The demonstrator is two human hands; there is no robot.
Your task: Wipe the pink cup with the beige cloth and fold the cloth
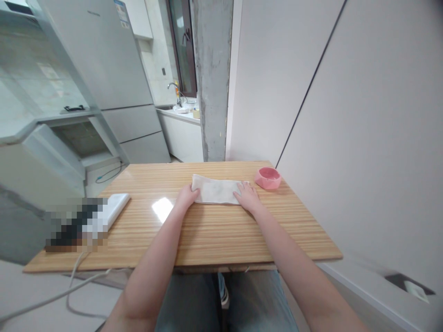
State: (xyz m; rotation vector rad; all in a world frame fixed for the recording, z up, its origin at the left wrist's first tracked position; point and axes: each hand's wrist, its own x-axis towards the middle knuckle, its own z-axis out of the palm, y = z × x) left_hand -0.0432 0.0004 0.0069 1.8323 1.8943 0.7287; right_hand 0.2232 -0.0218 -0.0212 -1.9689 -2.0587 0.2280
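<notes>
A white folded cloth (218, 191) lies lengthwise across the wooden table in front of me. My left hand (188, 195) has its left end pinched, the thumb on top and the other fingers partly hidden at the edge. The cloth's upper left corner stands slightly raised. On the right end, my right hand (248, 195) rests flat with fingers spread, pressing on the fabric. Just beyond that hand, to the right, sits a pink faceted bowl (268, 178), apart from both hands.
The wood-grain table (221, 235) reaches a pale wall panel (346, 138) on its right. A white box-like item (119, 203), partly pixelated, lies at the left with a white cable (74, 272) running off the edge. A fridge (100, 69) and a sink counter (182, 131) stand behind.
</notes>
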